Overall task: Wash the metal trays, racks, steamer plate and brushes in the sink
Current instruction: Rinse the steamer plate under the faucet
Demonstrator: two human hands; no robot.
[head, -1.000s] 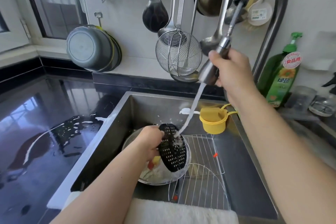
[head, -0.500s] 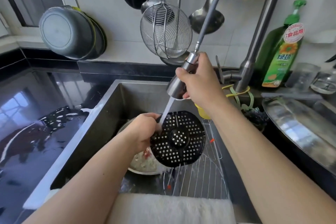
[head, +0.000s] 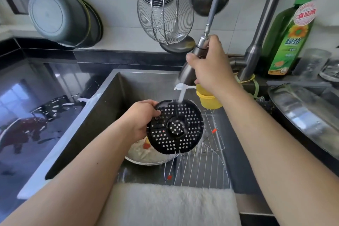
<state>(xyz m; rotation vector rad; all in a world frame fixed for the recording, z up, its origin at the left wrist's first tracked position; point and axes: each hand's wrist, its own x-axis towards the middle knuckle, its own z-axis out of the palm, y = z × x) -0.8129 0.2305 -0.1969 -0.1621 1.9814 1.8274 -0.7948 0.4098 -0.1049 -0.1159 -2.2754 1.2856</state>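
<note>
Over the stainless steel sink (head: 102, 104), clear of its walls, your left hand (head: 142, 115) grips the round black perforated steamer plate (head: 175, 127) by its left rim, tilted; your right hand (head: 211, 64) grasps the pull-out metal spray head (head: 190, 64), streaming water onto its top edge.

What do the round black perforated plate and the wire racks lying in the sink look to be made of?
Round black perforated plate: likely metal with a dark matte, perhaps non-stick, coating; it looks rigid, thin and dull. Wire racks: bright, shiny metal wire, probably stainless or chromed steel.
</note>
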